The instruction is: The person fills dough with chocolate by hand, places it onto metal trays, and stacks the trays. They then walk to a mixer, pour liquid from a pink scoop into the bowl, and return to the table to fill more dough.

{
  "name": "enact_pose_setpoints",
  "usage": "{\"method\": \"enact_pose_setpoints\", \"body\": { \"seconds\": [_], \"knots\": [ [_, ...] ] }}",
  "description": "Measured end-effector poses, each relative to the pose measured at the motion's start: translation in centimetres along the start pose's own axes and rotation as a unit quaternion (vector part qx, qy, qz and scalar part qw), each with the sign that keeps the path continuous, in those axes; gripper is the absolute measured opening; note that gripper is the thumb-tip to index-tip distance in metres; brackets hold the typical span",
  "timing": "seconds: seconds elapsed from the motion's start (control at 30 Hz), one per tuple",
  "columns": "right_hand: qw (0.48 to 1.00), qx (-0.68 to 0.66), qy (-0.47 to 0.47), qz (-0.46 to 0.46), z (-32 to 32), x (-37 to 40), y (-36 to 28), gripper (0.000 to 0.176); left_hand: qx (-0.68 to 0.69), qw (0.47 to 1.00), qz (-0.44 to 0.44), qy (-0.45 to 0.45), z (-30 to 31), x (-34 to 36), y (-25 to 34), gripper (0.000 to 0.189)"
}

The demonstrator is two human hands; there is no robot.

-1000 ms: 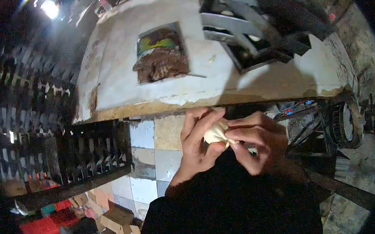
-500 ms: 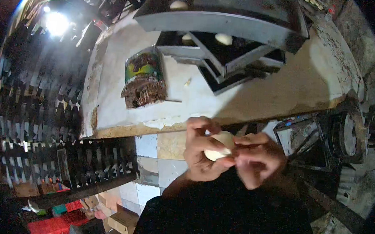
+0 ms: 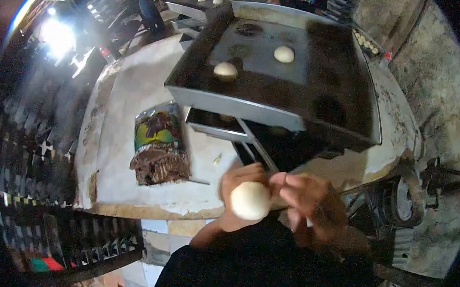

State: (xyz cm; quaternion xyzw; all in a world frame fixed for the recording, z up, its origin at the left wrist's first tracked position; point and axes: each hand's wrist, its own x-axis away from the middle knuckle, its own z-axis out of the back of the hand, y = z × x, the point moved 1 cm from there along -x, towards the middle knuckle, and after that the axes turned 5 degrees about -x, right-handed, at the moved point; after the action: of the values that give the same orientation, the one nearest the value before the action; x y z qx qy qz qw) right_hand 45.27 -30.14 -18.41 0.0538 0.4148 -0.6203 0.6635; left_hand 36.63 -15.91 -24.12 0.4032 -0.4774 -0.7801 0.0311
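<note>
A smooth, pale dough ball rests in my left hand, whose fingers curl round it near the table's front edge. Close beside it on the right, my right hand is blurred, its fingers bent and partly apart; whether it holds anything is unclear. Beyond both hands a large dark metal tray carries two dough balls, one at its left and one nearer its middle. Left of the hands lies an open bag of brown filling with a thin stick poking out.
More trays are stacked crosswise under the large one on the pale table. Another tray with several dough balls stands at the back, where a person in dark clothes is partly visible. Dark racks line the left side.
The view has tilted up, showing more of the large tray. The dough ball now faces up in my left hand, and my right hand has drawn slightly away from it.
</note>
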Motion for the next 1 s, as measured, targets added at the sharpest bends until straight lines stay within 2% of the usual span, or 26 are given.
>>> {"method": "enact_pose_setpoints", "body": {
  "seconds": [0.03,0.1,0.13,0.23,0.27,0.3,0.33,0.37,0.43,0.5,0.53,0.57,0.63,0.67,0.7,0.73,0.77,0.8,0.87,0.9,0.97,1.0],
  "knots": [
    [0.998,0.006,-0.046,0.047,0.4,-2.0,-0.2,0.027,0.055,0.997,-0.038,-0.047,0.3,-1.2,-0.6,0.024],
    [0.979,0.089,-0.077,0.166,-0.4,-3.9,-0.4,0.04,0.297,0.953,0.051,-0.014,-1.3,-0.9,-2.3,0.017],
    [0.961,0.172,-0.127,0.173,-1.2,-4.7,0.1,0.042,0.333,0.937,0.089,-0.059,-1.0,-1.1,-2.9,0.018],
    [0.971,-0.012,-0.194,0.14,0.3,-8.2,2.7,0.033,0.433,0.857,0.199,-0.196,0.9,-2.9,-3.3,0.026],
    [0.979,-0.1,-0.155,0.09,0.0,-8.4,3.9,0.028,0.399,0.871,0.189,-0.215,1.6,-3.6,-3.4,0.03],
    [0.98,-0.108,-0.164,0.043,0.9,-9.7,4.4,0.026,0.364,0.884,0.177,-0.233,2.3,-4.4,-3.5,0.033],
    [0.978,-0.116,-0.171,-0.005,2.3,-11.4,5.0,0.025,0.258,0.934,0.116,-0.221,3.3,-5.3,-3.4,0.037],
    [0.984,-0.085,-0.159,-0.012,3.3,-12.8,6.2,0.029,0.147,0.966,0.054,-0.203,4.1,-6.3,-3.4,0.041],
    [0.986,-0.034,-0.144,-0.076,4.5,-15.5,8.9,0.041,0.19,0.957,0.038,-0.214,5.1,-7.6,-4.7,0.042],
    [0.977,0.073,-0.188,-0.07,3.4,-16.4,13.3,0.044,0.235,0.95,0.006,-0.203,5.6,-7.5,-6.7,0.041],
    [0.967,0.035,-0.223,-0.119,2.1,-15.1,14.4,0.048,0.207,0.953,0.006,-0.22,6.2,-7.3,-7.5,0.034],
    [0.953,-0.003,-0.256,-0.165,0.7,-13.6,15.3,0.052,0.214,0.959,-0.007,-0.186,6.6,-7.3,-8.0,0.031],
    [0.921,0.011,-0.34,-0.187,0.3,-13.6,15.5,0.06,0.253,0.96,-0.026,-0.115,6.8,-6.7,-8.9,0.024],
    [0.902,0.061,-0.393,-0.166,1.1,-14.0,15.2,0.063,0.285,0.954,-0.035,-0.08,6.7,-6.2,-9.6,0.021],
    [0.878,0.109,-0.443,-0.144,1.7,-14.4,14.9,0.067,0.291,0.952,-0.025,-0.092,6.8,-5.9,-9.4,0.02],
    [0.93,0.148,-0.328,-0.078,2.2,-14.6,14.8,0.066,0.294,0.95,-0.016,-0.107,6.9,-5.7,-9.2,0.019],
    [0.949,0.186,-0.249,-0.045,3.8,-14.7,14.9,0.065,0.295,0.947,-0.006,-0.126,7.2,-5.6,-9.0,0.018],
    [0.96,0.225,-0.166,-0.017,5.4,-14.8,15.0,0.064,0.299,0.92,-0.032,-0.25,7.5,-5.2,-8.9,0.02],
    [0.992,0.117,0.028,-0.028,9.9,-14.6,15.1,0.062,0.33,0.884,-0.057,-0.325,6.0,-5.2,-6.5,0.022],
    [0.982,-0.037,0.184,-0.031,11.4,-14.2,15.0,0.061,0.346,0.863,-0.068,-0.363,4.7,-5.0,-5.2,0.024],
    [0.969,0.166,0.181,0.027,15.2,-10.8,13.0,0.067,0.391,0.797,-0.058,-0.457,0.8,-3.0,-4.8,0.028],
    [0.958,0.158,0.236,0.034,16.0,-8.5,13.2,0.061,0.414,0.757,-0.052,-0.504,-1.5,-2.0,-4.9,0.03]
  ]
}}
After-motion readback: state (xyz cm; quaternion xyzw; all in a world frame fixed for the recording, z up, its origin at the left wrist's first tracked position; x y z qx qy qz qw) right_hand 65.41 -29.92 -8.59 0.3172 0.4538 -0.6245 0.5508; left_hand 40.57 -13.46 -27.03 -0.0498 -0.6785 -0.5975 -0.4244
